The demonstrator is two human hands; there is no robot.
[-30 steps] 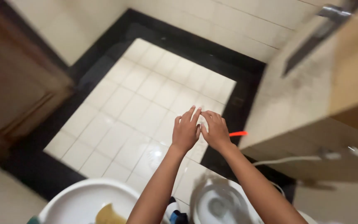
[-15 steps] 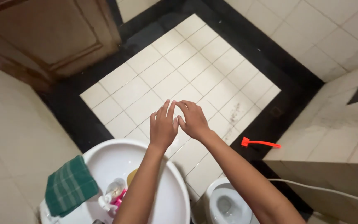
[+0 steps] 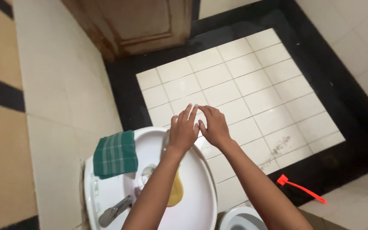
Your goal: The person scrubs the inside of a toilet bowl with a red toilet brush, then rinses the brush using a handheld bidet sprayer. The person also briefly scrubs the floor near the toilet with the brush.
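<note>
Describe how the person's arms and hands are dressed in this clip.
Both forearms are bare, with no sleeves in view. The left hand and right hand wear no gloves, and no rings, watch or bracelets show. Nails look short and unpainted.

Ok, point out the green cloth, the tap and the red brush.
green cloth [image 3: 116, 154], head view, middle of the fold.
tap [image 3: 115, 210], head view, on the metal spout.
red brush [image 3: 300, 188], head view, along its handle.

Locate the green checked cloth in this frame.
In the head view the green checked cloth is draped over the rim of the white washbasin on its left side, beside the tiled wall and left of the left hand.
</note>
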